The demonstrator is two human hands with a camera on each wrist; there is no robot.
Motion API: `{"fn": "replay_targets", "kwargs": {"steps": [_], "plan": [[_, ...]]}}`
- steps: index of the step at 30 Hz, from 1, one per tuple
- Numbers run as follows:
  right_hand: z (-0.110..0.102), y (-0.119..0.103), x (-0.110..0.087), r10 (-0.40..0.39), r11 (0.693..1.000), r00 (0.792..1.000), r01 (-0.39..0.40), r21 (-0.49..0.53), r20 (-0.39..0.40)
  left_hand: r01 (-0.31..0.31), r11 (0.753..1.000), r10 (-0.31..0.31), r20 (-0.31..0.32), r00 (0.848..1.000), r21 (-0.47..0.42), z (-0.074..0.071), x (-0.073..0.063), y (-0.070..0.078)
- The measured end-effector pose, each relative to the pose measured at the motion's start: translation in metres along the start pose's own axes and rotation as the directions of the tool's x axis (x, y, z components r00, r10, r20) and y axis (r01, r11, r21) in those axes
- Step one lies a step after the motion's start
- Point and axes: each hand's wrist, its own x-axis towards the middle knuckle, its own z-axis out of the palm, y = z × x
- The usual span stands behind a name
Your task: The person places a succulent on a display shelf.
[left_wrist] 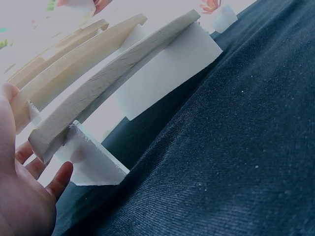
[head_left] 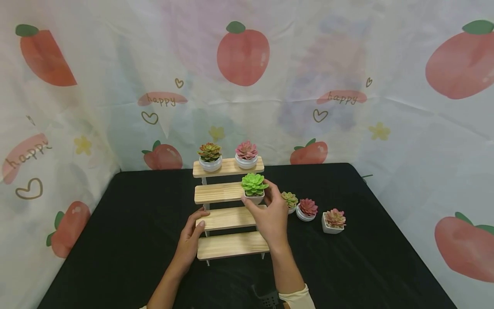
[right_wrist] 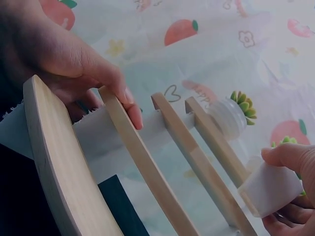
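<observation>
A four-tier wooden shelf stand [head_left: 227,218] with white side supports stands on the black cloth. My left hand [head_left: 188,240] grips the left end of its second tier from the bottom, thumb on top. In the right wrist view, the thumb [right_wrist: 113,81] lies over that board's end. My right hand [head_left: 273,216] pinches the white square pot of a bright green succulent [head_left: 253,183] between thumb and fingers. This pot [right_wrist: 273,187] is at the right part of the third tier up. Two potted succulents, one green-and-red [head_left: 210,151] and one pink [head_left: 246,150], sit on the top tier.
Right of the stand, on the black cloth [head_left: 370,257], are a yellow-green succulent [head_left: 289,199], a dark pink one [head_left: 307,208] in a round white pot, and a pinkish one [head_left: 334,219] in a square pot. A fruit-print curtain [head_left: 270,116] hangs behind the table.
</observation>
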Motion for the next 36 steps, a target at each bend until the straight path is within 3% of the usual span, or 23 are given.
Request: {"fn": "replay_targets", "kwargs": {"steps": [21, 36], "plan": [[0.018, 0.0, -0.002, 0.014, 1.0, 0.999, -0.014, -0.012, 0.035, 0.004, 1.0, -0.004, 0.01, 1.0, -0.002, 0.001, 0.0, -0.001], [0.047, -0.011, -0.001, -0.019, 1.0, 0.995, 0.018, 0.015, 0.093, -0.029, 0.999, 0.028, 0.018, 0.999, 0.019, -0.002, 0.001, -0.002]]}}
